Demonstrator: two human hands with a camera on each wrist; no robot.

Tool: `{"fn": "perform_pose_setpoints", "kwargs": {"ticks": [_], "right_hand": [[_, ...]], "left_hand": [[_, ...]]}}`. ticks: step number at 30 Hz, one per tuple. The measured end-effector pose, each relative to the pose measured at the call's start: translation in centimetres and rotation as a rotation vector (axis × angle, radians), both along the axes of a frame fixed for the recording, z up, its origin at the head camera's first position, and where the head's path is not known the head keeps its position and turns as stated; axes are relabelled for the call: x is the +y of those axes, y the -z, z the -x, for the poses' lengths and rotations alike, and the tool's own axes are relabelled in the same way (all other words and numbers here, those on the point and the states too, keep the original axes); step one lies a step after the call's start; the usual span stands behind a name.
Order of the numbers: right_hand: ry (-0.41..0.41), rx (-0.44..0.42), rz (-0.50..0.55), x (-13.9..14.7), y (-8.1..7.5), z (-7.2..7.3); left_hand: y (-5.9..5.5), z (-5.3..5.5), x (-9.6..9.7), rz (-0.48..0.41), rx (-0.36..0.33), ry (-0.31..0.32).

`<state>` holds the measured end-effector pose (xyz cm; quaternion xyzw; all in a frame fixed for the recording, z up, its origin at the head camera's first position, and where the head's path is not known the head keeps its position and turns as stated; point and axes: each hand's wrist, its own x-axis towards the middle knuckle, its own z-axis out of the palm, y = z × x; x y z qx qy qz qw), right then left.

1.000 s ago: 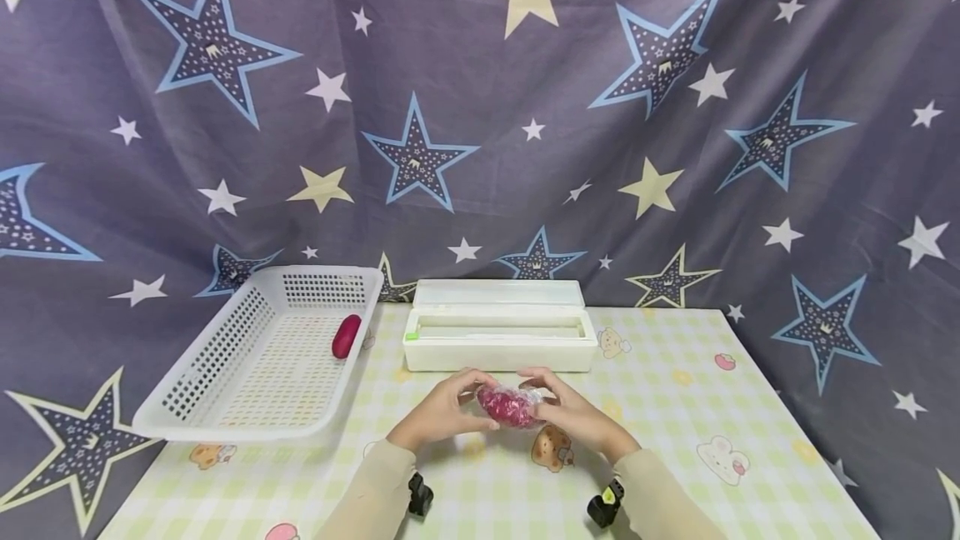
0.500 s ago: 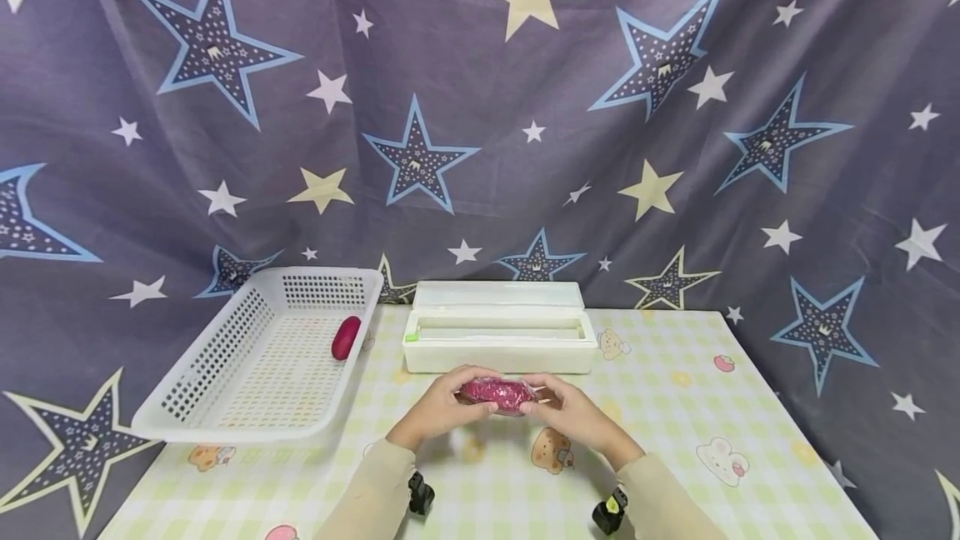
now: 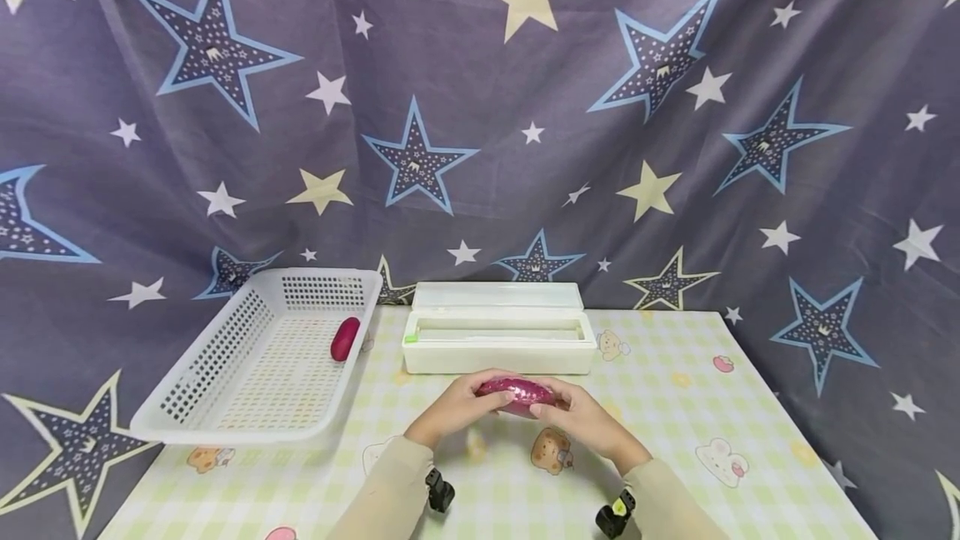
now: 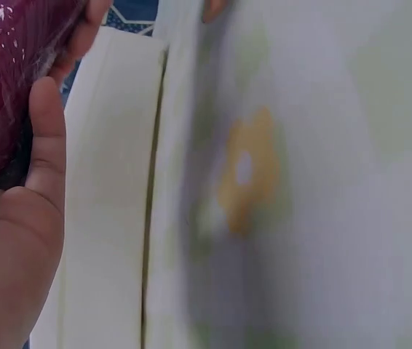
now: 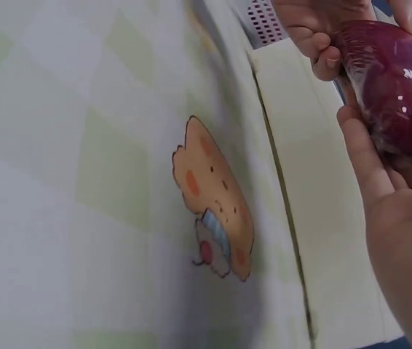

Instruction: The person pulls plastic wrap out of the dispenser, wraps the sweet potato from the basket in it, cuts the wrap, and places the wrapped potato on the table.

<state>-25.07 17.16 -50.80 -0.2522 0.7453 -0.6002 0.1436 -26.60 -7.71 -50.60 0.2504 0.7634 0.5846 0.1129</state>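
Purple-red oblong object wrapped in shiny, clear, crinkled film point(image 3: 521, 395) is held between two bare hands, raised off the tablecloth and just in front of the long white box. The left hand point(image 3: 456, 407) grips one end, its thumb laid across the near face and its fingers behind; the right hand point(image 3: 588, 422) grips the other end, thumb on the near side. Beige long sleeves point(image 3: 390, 486) cover both forearms, and a small black wrist camera point(image 3: 439, 492) sits at each wrist. Behind the hands stands the long white rectangular box point(image 3: 498, 358) — its pale lid point(image 3: 497, 296) tipped back, a small bright green piece point(image 3: 411, 338) at one end of its front edge. Well to the left is a white perforated plastic basket point(image 3: 225, 437); a smooth, dark red oblong object point(image 3: 345, 339) lies inside it, near its right-hand wall. Everything rests on a pale green and white checked tablecloth point(image 3: 660, 407) printed with cartoon animals and flowers — one brown bear face point(image 3: 551, 450) shows near the right hand. A purple-grey cloth with stars point(image 3: 480, 65) hangs behind.
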Motion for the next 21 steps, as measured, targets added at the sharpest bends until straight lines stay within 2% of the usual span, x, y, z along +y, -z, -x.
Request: {"fn": "perform_pose_setpoints", "kwargs": {"ticks": [5,10,13,18,21], "right_hand": [[0.098,-0.052,0.046,1.0,0.5,0.1],[0.166,-0.085,0.035,2.2,0.5,0.2],[0.184,-0.106,0.052,3.2,0.3,0.2],[0.187,-0.14,0.13,5.1,0.1,0.2],[0.181,-0.125,0.148,5.9,0.0,0.1]], "left_hand": [[-0.3,0.3,1.4,0.043,0.021,0.005],[-0.2,0.6,2.2,0.073,0.058,-0.009],[0.0,0.9,2.4,0.041,0.108,-0.017],[0.1,1.5,3.2,0.002,0.232,-0.03],[0.0,1.6,4.1,-0.01,0.26,-0.028]]}}
